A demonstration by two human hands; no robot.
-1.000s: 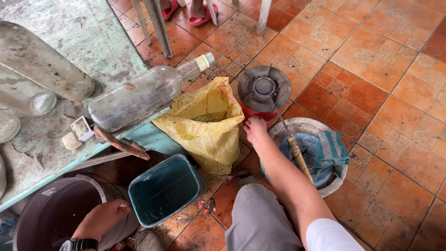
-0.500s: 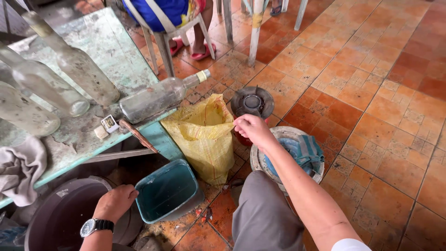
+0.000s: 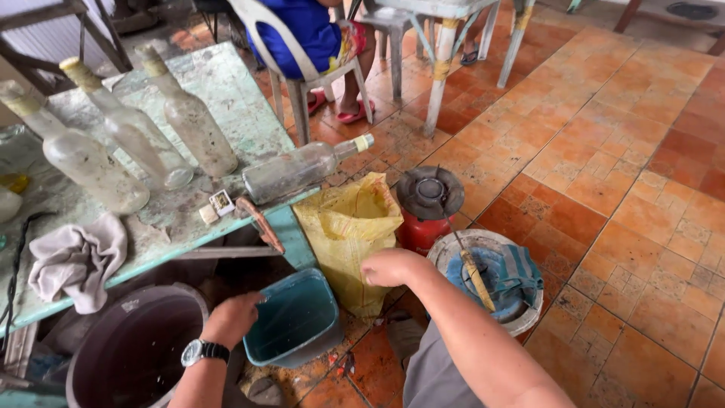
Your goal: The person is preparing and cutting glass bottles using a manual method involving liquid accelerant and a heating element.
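Note:
My left hand (image 3: 230, 317), with a wristwatch on the wrist, grips the near-left rim of a small teal plastic bin (image 3: 296, 321) on the tiled floor. My right hand (image 3: 391, 266) is curled into a fist against the right side of an open yellow woven sack (image 3: 346, 227) that stands just behind the bin. The fingers seem to pinch the sack's fabric.
A worn green table (image 3: 226, 113) holds three upright glass bottles (image 3: 189, 121), one lying bottle (image 3: 298, 170), a grey rag (image 3: 75, 261) and a knife (image 3: 260, 223). A dark bucket (image 3: 136, 347), a red gas stove (image 3: 427, 204) and a white basin (image 3: 491, 276) with cloth stand nearby. A person sits on a chair (image 3: 302, 45) behind.
The view has tilted up and shows more of the table and bottles. My right hand dropped from the sack's rim to its side. My left hand shifted from the bucket to the bin's rim.

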